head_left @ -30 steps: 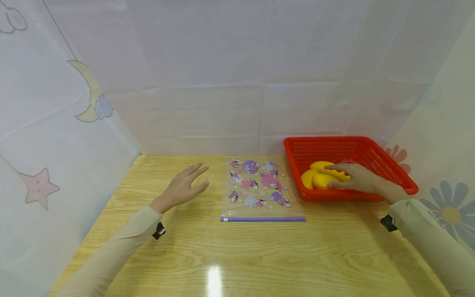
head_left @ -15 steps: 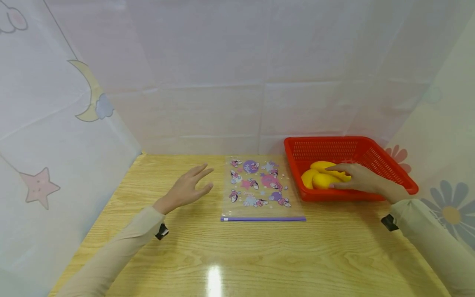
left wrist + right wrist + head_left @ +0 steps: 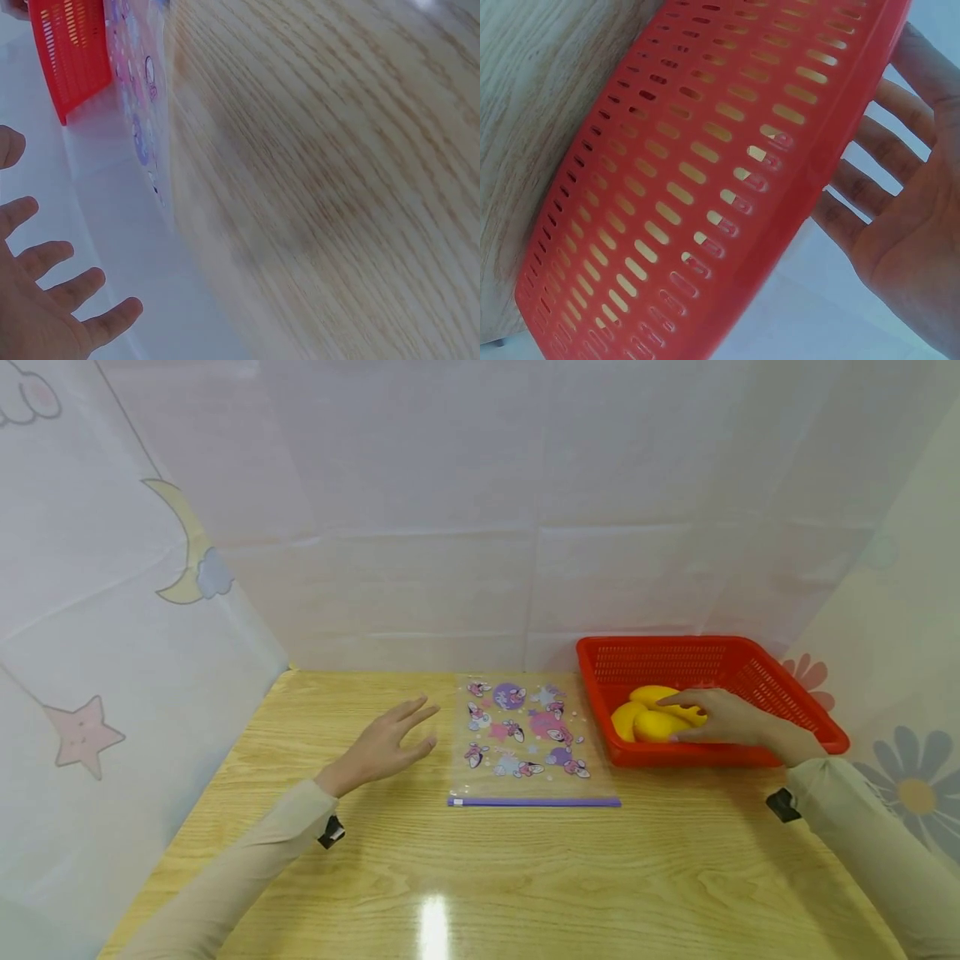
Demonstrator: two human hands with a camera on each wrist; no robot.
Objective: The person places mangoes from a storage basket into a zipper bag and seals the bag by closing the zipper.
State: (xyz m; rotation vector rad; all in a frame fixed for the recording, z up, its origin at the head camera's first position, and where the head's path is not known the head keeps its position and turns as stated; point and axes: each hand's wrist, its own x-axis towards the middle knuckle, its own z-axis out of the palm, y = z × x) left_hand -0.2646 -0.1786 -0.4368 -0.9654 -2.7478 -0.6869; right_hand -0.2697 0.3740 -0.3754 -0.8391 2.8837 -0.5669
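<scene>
My left hand (image 3: 378, 748) hovers above the table just left of a clear zip bag, fingers spread and holding nothing. Flat on the wood lies that bag (image 3: 517, 747), printed with pink and purple cartoon figures, its purple slider strip toward me. My right hand (image 3: 723, 718) reaches over the front of a red plastic basket (image 3: 795, 693), fingers loosely spread. Several smooth yellow fruits (image 3: 656, 727) sit in the basket's left part, right beside those fingertips; whether they touch cannot be told. In the right wrist view, my hand (image 3: 907, 210) shows extended fingers beyond the basket rim (image 3: 810, 180).
The wooden table (image 3: 480, 868) extends in front of the bag and basket. A pale fabric backdrop (image 3: 420, 593) stands along the back, with printed side panels left and right. The basket's back wall is close to the backdrop.
My left hand has drifted slightly right, toward the bag. The right hand stays over the yellow fruits with hardly any movement. Bag and basket lie as before.
</scene>
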